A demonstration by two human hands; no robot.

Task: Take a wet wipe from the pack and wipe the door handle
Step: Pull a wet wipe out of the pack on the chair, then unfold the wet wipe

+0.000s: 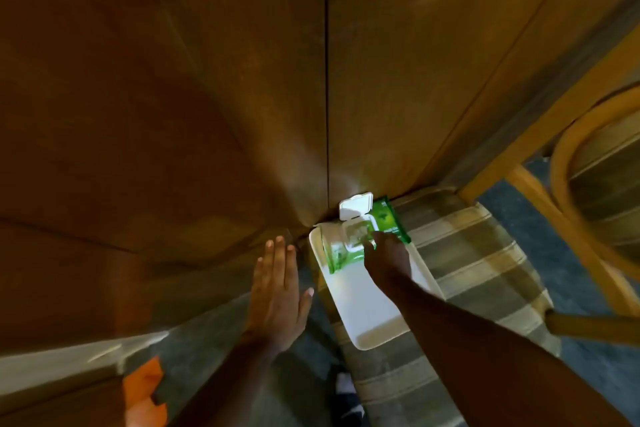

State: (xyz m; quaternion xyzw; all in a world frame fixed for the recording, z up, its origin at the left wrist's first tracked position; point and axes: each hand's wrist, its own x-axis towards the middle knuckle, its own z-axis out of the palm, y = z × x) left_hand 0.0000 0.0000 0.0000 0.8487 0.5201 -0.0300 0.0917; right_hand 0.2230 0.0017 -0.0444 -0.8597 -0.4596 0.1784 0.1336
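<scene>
A green wet-wipe pack (388, 220) lies on the far end of a white tray (360, 308), its white flip lid (356, 205) standing open. My right hand (386, 262) reaches down onto the pack, fingertips at the opening under the lid; whether they pinch a wipe is hidden by the hand. My left hand (277, 291) hovers flat with fingers together and thumb out, left of the tray, holding nothing. No door handle is in view.
The tray rests on a striped chair cushion (460, 260) pushed against brown wooden door panels (242, 80). A wooden chair frame (571, 184) stands at the right. Grey-blue carpet (588, 364) lies below. An orange object (143, 392) sits at the lower left.
</scene>
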